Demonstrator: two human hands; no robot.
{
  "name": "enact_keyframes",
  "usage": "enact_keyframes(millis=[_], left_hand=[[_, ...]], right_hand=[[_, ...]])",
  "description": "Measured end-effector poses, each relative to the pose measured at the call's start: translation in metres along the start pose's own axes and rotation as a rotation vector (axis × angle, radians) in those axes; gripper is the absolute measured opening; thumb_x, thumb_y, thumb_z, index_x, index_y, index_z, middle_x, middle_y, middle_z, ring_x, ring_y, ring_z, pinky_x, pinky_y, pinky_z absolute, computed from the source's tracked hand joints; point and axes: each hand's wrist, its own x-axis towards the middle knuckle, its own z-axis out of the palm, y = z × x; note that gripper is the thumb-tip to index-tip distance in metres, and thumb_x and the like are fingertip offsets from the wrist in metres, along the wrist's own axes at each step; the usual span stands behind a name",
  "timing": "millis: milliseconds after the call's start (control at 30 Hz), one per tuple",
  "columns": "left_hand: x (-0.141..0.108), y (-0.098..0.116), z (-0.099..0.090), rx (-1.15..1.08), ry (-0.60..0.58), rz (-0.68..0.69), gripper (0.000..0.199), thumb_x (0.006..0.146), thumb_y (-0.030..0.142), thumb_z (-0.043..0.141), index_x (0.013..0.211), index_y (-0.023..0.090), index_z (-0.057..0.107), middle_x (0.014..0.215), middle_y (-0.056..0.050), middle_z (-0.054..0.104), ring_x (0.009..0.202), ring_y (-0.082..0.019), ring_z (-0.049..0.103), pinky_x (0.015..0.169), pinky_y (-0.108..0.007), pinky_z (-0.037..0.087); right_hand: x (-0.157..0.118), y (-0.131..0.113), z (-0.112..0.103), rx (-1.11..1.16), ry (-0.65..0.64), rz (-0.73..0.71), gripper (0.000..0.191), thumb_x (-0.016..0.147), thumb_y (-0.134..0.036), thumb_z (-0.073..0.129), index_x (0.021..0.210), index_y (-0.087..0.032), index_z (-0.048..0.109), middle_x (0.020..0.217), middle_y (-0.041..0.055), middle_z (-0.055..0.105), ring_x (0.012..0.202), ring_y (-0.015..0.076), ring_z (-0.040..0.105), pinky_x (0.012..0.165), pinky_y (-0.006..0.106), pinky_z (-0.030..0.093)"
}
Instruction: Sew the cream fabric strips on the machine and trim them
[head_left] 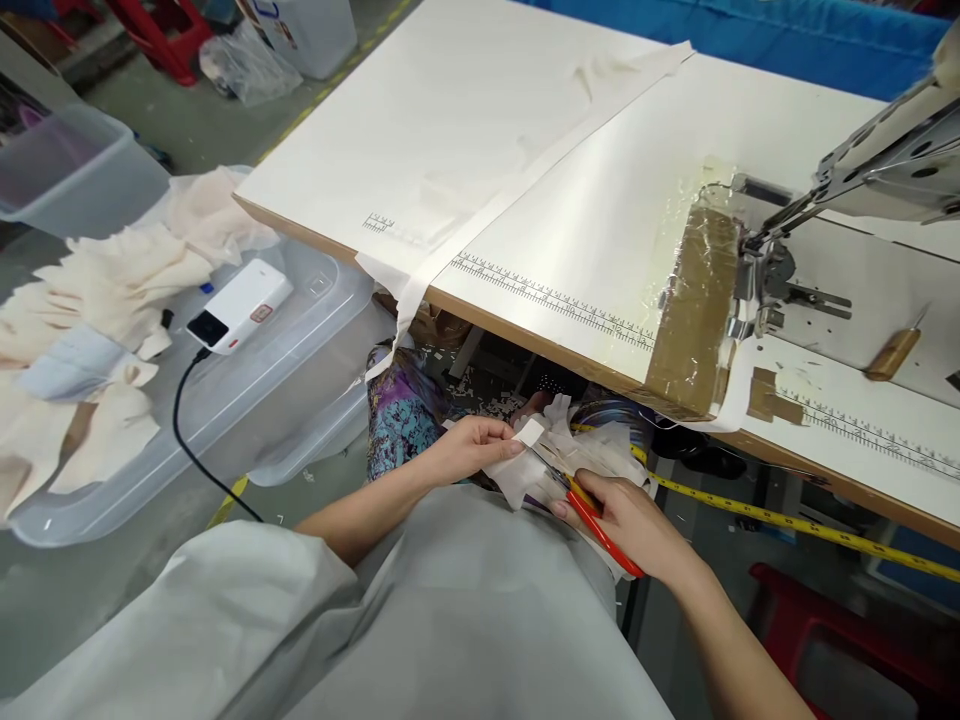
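Over my lap, just below the table's front edge, my left hand [480,447] pinches a pale strip of fabric [531,432] between thumb and fingers. More whitish fabric [517,480] hangs beneath it across my knees. My right hand [619,515] is closed around red-handled scissors [609,540]. Their blades point toward the fabric by my left fingertips; whether they touch it I cannot tell. A long cream strip [480,220] lies diagonally over the white table [360,110], its end drooping off the front edge.
At right stands a sewing machine [885,170], with a wooden-handled awl [896,350] beside it. A yellow measuring tape [750,508] hangs below the table edge. On the left, a plastic bin's lid [247,400] bears fabric pieces [112,290] and a white device [240,305] with a cable.
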Motion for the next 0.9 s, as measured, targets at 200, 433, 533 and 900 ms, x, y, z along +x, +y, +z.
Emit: enact_keyframes(millis=[200,433,533,900], left_hand=[[0.0,-0.001,0.0,0.019,0.007,0.001,0.051,0.066,0.06,0.075,0.074,0.011,0.062,0.065,0.0,0.059,0.06,-0.01,0.05,0.058,-0.022,0.037],[-0.001,0.002,0.003,0.024,0.011,-0.004,0.051,0.063,0.06,0.076,0.07,0.012,0.061,0.063,0.001,0.057,0.058,-0.009,0.049,0.057,-0.022,0.037],[-0.002,0.004,0.004,0.03,0.01,-0.002,0.051,0.064,0.059,0.076,0.068,0.012,0.059,0.061,0.001,0.056,0.057,-0.009,0.048,0.057,-0.021,0.038],[-0.004,0.012,-0.018,0.998,0.066,0.303,0.033,0.095,0.037,0.049,0.113,0.013,0.062,0.104,-0.011,0.068,0.091,-0.021,0.064,0.076,-0.028,0.047]], right_hand=[[0.0,0.003,0.004,0.028,0.042,-0.018,0.05,0.086,-0.066,0.041,0.06,-0.026,0.026,0.052,-0.0041,0.039,0.05,0.0135,0.034,0.049,0.026,0.026],[0.002,-0.002,0.001,-0.094,0.126,-0.043,0.043,0.086,-0.06,0.048,0.064,-0.025,0.038,0.054,-0.0007,0.052,0.05,0.0164,0.045,0.049,0.026,0.027],[0.006,-0.005,0.002,-0.094,0.166,-0.056,0.041,0.086,-0.059,0.049,0.064,-0.026,0.04,0.056,0.0003,0.055,0.05,0.0169,0.047,0.049,0.026,0.027],[0.003,0.015,0.016,0.238,0.226,-0.048,0.039,0.085,-0.058,0.053,0.068,-0.025,0.04,0.06,-0.0031,0.049,0.056,0.0154,0.045,0.053,0.026,0.036]])
